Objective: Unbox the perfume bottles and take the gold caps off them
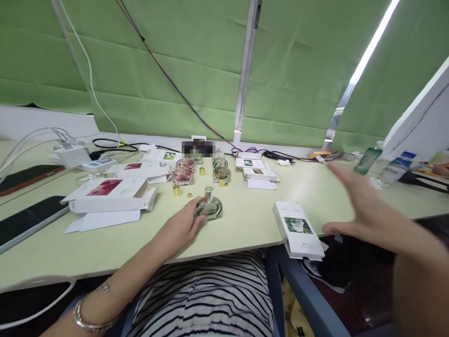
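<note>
My left hand (187, 219) has its fingers closed around the side of a round glass perfume bottle (213, 209), which rests on the table with its pump top up. My right hand (365, 210) is raised at the right, thumb and fingers spread, holding nothing and slightly blurred. Closest to it is a white box (298, 229) with a white-flower picture, lying at the table's front edge and partly overhanging. Beyond my left hand stand more round bottles, some with pink contents (183, 176), others greenish (221, 174). Gold caps (177, 190) and a small gold ring (190, 194) lie near them.
Opened white boxes lie at left (112, 194) and at back right (257, 173). Dark phone-like devices (33, 220) and a white charger (72, 153) are at far left. Cables (280, 156) run along the back; plastic bottles (396, 168) stand at right. A blue-grey chair arm (308, 295) is below.
</note>
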Available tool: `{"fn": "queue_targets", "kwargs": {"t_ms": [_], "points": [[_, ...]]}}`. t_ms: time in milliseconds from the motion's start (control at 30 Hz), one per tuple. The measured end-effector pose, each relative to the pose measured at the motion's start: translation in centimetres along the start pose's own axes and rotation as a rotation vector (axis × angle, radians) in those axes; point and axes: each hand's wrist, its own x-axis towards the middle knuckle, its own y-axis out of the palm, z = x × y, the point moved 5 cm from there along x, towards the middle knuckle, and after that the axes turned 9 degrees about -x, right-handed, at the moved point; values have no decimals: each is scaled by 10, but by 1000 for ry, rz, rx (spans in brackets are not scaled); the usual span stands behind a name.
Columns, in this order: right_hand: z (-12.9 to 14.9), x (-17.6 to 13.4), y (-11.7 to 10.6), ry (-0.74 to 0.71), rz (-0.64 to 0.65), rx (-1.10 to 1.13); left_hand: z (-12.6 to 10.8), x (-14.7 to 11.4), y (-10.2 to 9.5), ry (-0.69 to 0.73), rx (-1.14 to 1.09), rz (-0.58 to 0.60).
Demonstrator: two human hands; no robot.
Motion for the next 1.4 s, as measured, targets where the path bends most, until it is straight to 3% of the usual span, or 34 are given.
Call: {"fn": "queue_targets", "kwargs": {"t_ms": [133,233,300,433,500,567,667,733,833,967,1067,1167,1233,1400], "points": [[-21,-18,67,-81,502,84,-2,0,-1,-16,11,18],[-15,-21,94,-89,578,147,-2,0,-1,-14,21,12],[-4,-14,101,-75,527,145,-1,0,0,-7,29,2],[15,2,105,-86,307,194,1,1,1,8,31,-8],[20,2,106,-150,300,332,0,1,0,-11,25,-1],[23,-5,105,-212,379,454,-1,0,-1,-47,5,17],[27,-22,100,-284,455,421,-3,-1,-4,-57,-50,38],[32,-33,98,-313,412,322,-3,-1,-5,-49,-89,40],[43,-37,99,-325,229,284,-1,-3,-8,-25,-178,42],[50,-2,102,-186,12,374,-24,-15,-15,139,-407,146],[66,37,106,-198,89,401,-57,-21,-25,246,-539,167],[85,59,111,-312,111,478,-87,-7,-35,341,-641,114],[88,61,120,-301,66,549,-97,14,-37,355,-738,55],[84,48,143,-210,15,663,-89,68,-33,229,-1037,-44]]}}
